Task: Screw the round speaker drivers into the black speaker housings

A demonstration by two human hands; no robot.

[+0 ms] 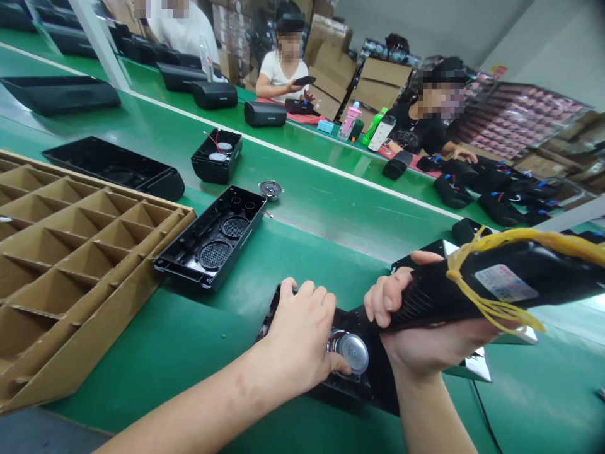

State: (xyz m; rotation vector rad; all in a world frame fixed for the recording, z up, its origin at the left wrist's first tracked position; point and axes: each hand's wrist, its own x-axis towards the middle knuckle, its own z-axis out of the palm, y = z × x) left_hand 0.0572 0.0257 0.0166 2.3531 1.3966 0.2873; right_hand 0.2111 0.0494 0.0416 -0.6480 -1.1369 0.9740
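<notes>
My left hand point(302, 334) grips a black speaker housing point(378, 378) lying on the green bench. Its fingers curl over the far side and the thumb rests by the edge of a round silver speaker driver point(353, 353) inside. In my right hand point(425, 340) is a black electric screwdriver point(428, 296), tilted, with yellow bands tied round its body. The screwdriver's nose points down into the housing beside the driver; its tip is hidden. Ahead lies another open housing point(212, 236) with two round mesh grilles, and a loose speaker driver point(271, 190) beyond its far corner.
A cardboard divider box point(94, 252) stands at the left. More black housings point(113, 167) sit along the green bench point(312, 208). Behind my right hand are white-edged boxy parts point(477, 366). Across the bench, people work among bottles point(350, 120) and several finished-looking speakers point(265, 114).
</notes>
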